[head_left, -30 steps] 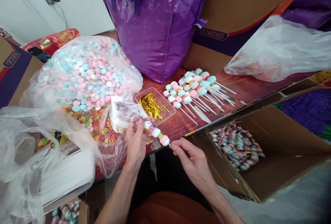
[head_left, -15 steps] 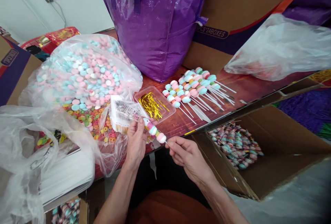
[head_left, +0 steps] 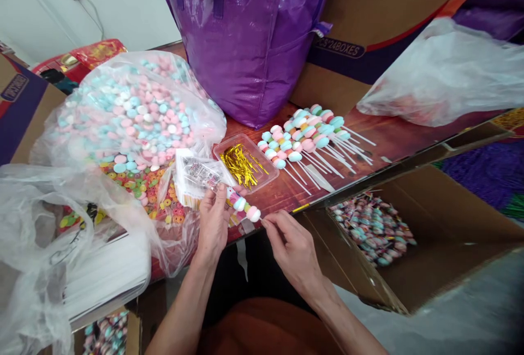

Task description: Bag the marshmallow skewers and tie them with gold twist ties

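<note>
A candy skewer (head_left: 243, 206) of pink, blue and white marshmallow pieces is held between both hands at the table's front edge. My right hand (head_left: 289, 248) pinches its white stick end. My left hand (head_left: 213, 223) holds a small clear printed wrapper bag (head_left: 200, 175), and the skewer's far end goes into it. Beside the hands a shallow clear tray (head_left: 262, 157) holds gold twist ties (head_left: 240, 165). A row of finished candy skewers (head_left: 305, 134) lies on the brown table (head_left: 388, 139) behind.
A big clear bag of pink and blue candies (head_left: 131, 114) fills the left. A purple bag (head_left: 245, 38) and cardboard boxes stand at the back. An open carton (head_left: 442, 235) with wrapped skewers (head_left: 370, 226) sits low on the right. Loose plastic (head_left: 442, 76) lies at the far right.
My right hand has pushed the skewer leftward, deeper into the wrapper bag held by my left hand; less of the candy shows outside it.
</note>
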Motion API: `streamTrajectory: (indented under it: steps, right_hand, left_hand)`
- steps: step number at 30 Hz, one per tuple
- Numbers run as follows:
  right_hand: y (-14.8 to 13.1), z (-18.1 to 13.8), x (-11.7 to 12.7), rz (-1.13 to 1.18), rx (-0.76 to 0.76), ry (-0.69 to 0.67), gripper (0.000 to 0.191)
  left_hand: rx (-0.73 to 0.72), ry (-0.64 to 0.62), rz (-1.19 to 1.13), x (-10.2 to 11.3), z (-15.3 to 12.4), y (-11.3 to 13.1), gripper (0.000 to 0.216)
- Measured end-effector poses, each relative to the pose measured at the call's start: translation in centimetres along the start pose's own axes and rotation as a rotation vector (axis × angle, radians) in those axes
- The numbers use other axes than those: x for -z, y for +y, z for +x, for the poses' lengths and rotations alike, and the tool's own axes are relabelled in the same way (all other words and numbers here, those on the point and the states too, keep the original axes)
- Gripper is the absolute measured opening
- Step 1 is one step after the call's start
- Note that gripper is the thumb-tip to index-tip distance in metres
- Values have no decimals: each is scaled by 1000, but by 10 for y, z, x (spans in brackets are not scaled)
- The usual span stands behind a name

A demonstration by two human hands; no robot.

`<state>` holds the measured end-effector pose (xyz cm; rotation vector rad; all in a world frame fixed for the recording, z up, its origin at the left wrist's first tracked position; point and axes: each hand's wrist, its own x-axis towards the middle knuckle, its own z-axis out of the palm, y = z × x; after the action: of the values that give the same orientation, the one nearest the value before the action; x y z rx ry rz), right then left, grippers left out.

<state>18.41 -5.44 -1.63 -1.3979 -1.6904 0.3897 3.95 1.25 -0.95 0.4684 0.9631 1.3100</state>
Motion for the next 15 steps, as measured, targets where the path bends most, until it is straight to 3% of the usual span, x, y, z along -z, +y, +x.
streamTrajectory:
  steps: [4, 8, 15]
  right_hand:
    - [2, -5, -7, -205, 211, 69, 12]
    - [9, -7, -9, -255, 329, 40, 14]
    - [17, -1, 4, -225, 292, 45, 13]
  left_hand:
    - [14, 22, 9, -4, -4, -3, 35]
    - [31, 46, -5, -3, -5, -1, 35]
    - [65, 28, -8, -4, -6, 5, 36]
